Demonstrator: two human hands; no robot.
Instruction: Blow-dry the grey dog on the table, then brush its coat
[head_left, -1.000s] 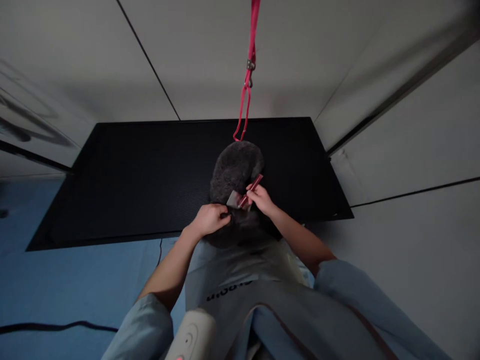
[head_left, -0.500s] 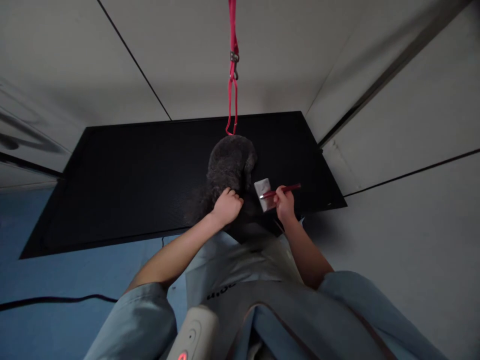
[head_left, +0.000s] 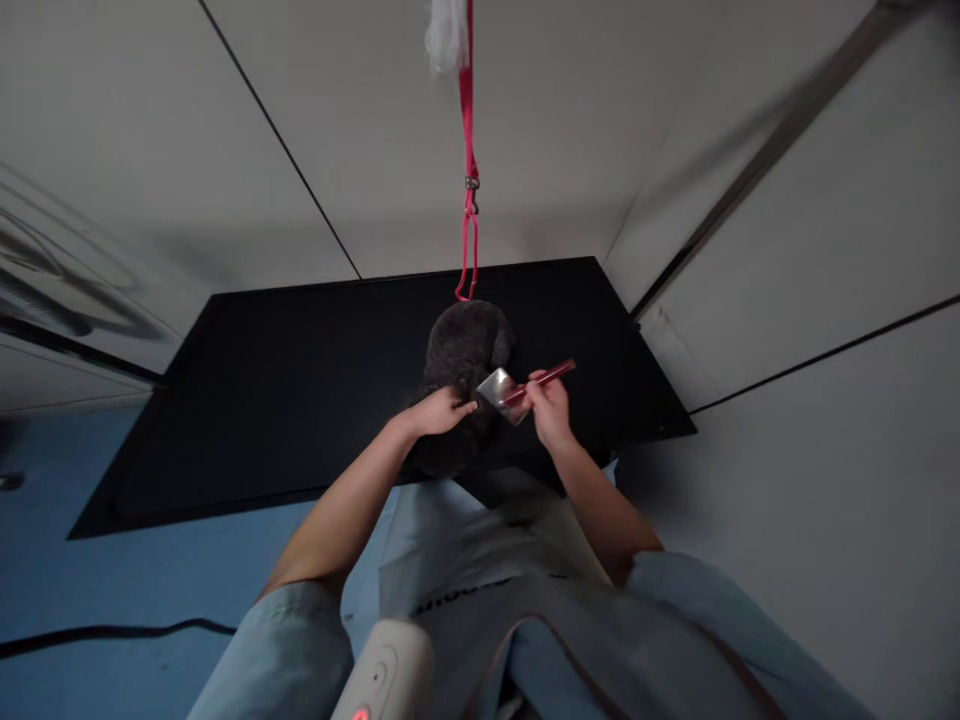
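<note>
A small dark grey fluffy dog [head_left: 465, 350] stands on a black table [head_left: 300, 400], tied by a pink leash [head_left: 469, 220] that hangs from above. My left hand [head_left: 435, 412] rests on the dog's back, fingers pressed into the fur. My right hand [head_left: 547, 405] is closed on the red handle of a slicker brush [head_left: 517, 388]. The brush's metal head lies against the dog's right side.
White wall panels rise behind and to the right of the table. A blue floor lies at the left with a black cable [head_left: 112, 635] across it. A white device [head_left: 386, 675] hangs at my chest, over a grey apron.
My left hand has moved up from the dog's rear to its back. The brush swung out to the right of the dog, then came back against its side.
</note>
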